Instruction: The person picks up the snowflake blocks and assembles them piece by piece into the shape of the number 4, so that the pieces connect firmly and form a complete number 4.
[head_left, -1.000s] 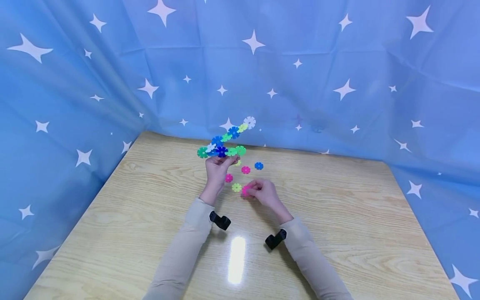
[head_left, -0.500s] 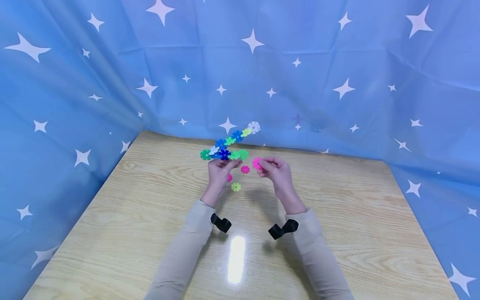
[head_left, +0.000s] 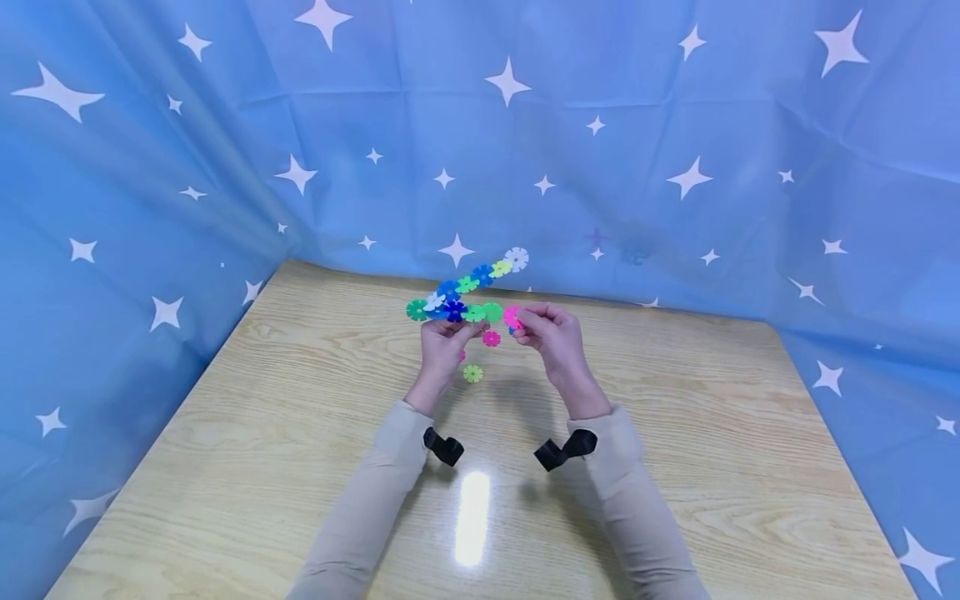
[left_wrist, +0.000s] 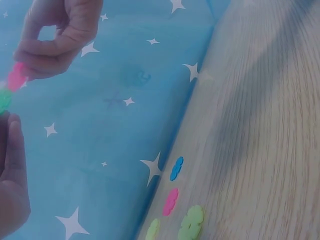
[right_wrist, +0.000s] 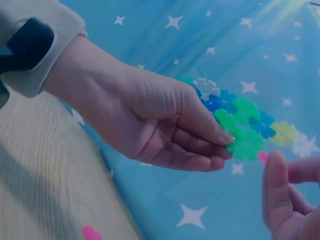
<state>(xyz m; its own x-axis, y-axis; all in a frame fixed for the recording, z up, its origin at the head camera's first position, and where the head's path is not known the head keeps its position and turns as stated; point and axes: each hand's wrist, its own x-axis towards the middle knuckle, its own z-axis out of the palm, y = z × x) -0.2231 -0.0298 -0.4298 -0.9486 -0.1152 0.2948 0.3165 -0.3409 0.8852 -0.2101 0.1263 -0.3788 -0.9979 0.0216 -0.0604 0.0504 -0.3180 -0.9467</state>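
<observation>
My left hand [head_left: 441,358] pinches a chain of interlocked snowflake discs [head_left: 454,311] by its green end, thumb on top. The chain is raised over the table and bends into two arms, coloured green, blue, white and yellow. Its upper arm ends in a white disc [head_left: 517,259]. My right hand [head_left: 557,337] pinches a pink snowflake disc [head_left: 512,317] between thumb and finger, right at the chain's bright green end disc [right_wrist: 246,144]. In the left wrist view the pink disc [left_wrist: 17,76] meets the green disc [left_wrist: 5,101] at the rim.
Loose discs lie on the wooden table [head_left: 675,433] below the hands: a pink one [head_left: 491,339], a yellow-green one [head_left: 472,374] and, in the left wrist view, a blue one [left_wrist: 176,169]. A blue star-patterned curtain [head_left: 585,192] hangs along the back and sides.
The right hand has lifted the pink disc off the table and brought it up and forward to the chain's green end. The left hand and chain have shifted slightly right.
</observation>
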